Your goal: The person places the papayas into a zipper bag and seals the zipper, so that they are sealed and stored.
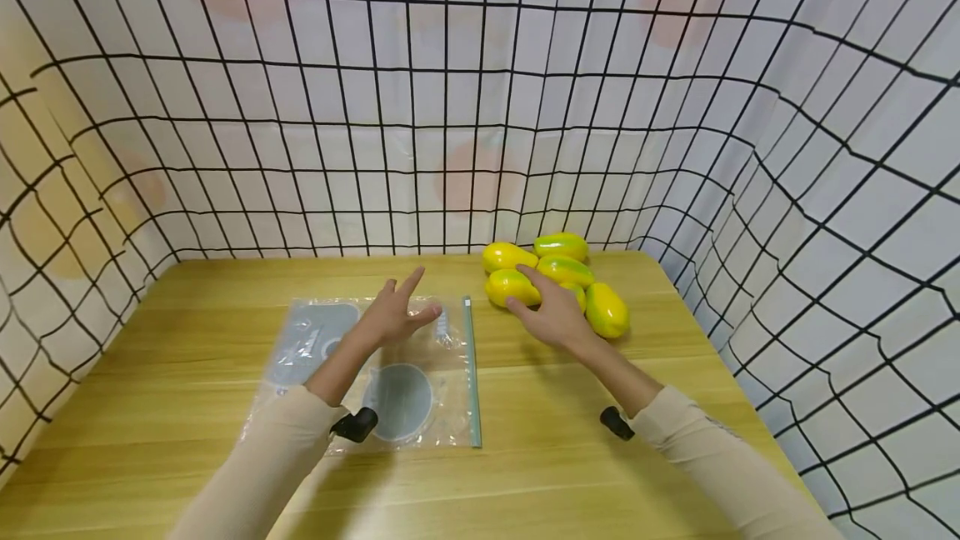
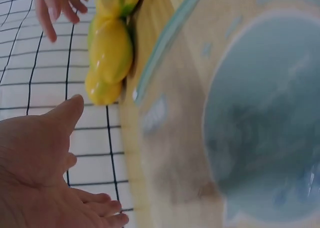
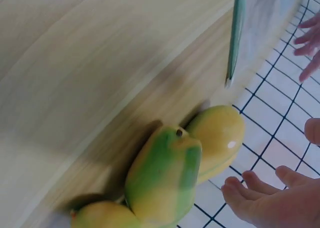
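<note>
A clear plastic zip bag (image 1: 452,382) lies flat on the wooden table, with a teal zip strip along its right edge and grey-blue printed shapes. Above its upper part hovers my left hand (image 1: 390,317), fingers spread and holding nothing. Several glossy yellow-green mangoes (image 1: 608,311) lie grouped at the back right. My right hand (image 1: 555,311) is over the near left of that group, fingers extended and thumb apart, partly hiding some of the fruit. The right wrist view shows a gap between these fingers (image 3: 252,188) and the nearest mango (image 3: 162,178).
White cloth walls with a black grid (image 1: 446,107) enclose the table's back and sides. Bare wooden tabletop (image 1: 540,457) extends in front of the mangoes. Dark wrist cameras (image 1: 355,425) sit under both wrists.
</note>
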A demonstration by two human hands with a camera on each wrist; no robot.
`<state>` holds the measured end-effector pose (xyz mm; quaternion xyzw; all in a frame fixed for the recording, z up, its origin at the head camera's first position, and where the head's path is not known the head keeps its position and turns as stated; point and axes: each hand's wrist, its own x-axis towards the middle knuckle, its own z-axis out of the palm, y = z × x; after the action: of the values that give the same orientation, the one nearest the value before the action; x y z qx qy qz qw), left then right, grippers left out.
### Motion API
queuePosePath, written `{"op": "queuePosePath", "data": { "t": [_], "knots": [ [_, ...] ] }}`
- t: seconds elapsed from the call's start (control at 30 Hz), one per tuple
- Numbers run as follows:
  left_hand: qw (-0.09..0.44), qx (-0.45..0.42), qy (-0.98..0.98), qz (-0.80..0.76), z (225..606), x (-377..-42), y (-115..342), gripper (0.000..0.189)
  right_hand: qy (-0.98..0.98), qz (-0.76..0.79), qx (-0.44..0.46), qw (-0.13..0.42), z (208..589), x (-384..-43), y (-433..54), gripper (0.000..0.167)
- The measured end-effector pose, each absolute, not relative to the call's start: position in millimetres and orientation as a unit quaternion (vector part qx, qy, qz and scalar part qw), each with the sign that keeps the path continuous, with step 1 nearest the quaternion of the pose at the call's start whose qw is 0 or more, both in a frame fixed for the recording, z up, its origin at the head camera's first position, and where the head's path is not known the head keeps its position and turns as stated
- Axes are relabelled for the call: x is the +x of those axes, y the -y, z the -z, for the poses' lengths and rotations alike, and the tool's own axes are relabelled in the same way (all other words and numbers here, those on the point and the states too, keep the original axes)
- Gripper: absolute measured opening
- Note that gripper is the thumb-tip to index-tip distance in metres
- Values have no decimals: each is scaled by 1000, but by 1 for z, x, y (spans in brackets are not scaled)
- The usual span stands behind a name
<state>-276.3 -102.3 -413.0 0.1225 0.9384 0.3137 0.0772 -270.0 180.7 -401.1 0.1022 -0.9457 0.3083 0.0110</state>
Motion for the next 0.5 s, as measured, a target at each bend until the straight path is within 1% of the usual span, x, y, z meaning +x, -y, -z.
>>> {"op": "queuePosePath", "data": {
  "t": [0.13,0.27,0.5],
  "knots": [
    [60,136,-927,-344,420,-275,89,78,939,-327,103,5,408,-271,-178,62],
    [37,123,-922,-364,427,-271,75,71,934,-343,99,-8,413,-270,-175,59],
    [-3,130,-926,-354,438,-269,50,59,925,-372,79,-22,422,-270,-172,55]
  ]
}}
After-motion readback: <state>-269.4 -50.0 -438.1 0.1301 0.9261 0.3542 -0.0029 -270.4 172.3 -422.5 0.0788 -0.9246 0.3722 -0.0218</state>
